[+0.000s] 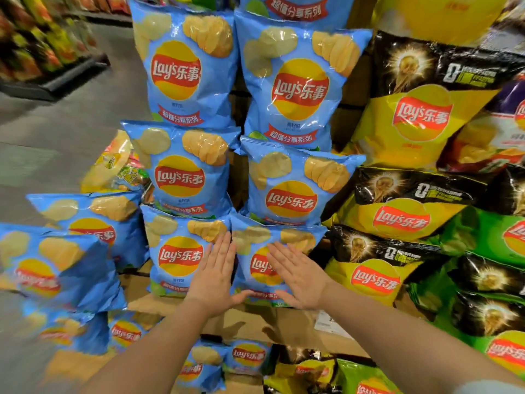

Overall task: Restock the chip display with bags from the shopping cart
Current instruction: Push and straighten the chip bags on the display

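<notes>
Head camera: both hands are pressing flat, fingers straight and together, on a light blue chip bag [277, 261] — glossy, with a red-and-yellow logo and pictured chips — standing in the bottom row of the chip display [287, 89]. The left hand [217, 275] is lying along the bag's left edge, where it is touching a neighbouring blue bag [179, 251]; the right hand [299, 278] is covering the logo. Yellow-and-black bags [375, 280] are crowding the right side. A cardboard box [235, 322] is supporting the row. Grey floor [71, 115] is lying open to the left — blurred shelves [34, 49] beyond.
</notes>
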Motion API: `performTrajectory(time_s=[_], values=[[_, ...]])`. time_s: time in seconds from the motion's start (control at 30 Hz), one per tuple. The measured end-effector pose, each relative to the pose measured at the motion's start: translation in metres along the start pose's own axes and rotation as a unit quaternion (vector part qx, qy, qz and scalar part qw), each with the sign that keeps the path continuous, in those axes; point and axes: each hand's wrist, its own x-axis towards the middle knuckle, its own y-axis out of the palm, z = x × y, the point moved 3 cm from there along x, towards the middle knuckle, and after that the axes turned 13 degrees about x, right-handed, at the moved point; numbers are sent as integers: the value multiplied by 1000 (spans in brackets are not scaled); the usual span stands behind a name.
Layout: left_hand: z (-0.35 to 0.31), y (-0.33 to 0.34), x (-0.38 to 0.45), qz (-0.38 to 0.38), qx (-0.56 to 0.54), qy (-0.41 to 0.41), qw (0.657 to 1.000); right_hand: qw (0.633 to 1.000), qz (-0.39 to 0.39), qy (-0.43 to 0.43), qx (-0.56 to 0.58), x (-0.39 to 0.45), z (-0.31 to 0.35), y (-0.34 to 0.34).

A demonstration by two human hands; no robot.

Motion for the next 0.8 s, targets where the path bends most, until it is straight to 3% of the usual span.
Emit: performTrajectory(time_s=[0.13,0.33,0.57,0.8], values=[[50,-8,-21,34,0,-64,997,999,-5,-31,16,40,29,1],[111,-3,-26,124,-37,-144,981,995,-14,54,82,104,68,19],[143,26,-5,156,-28,-46,986,992,46,115,28,157,59,52],[152,42,-4,74,-52,-6,996,988,37,147,6,160,57,69]])
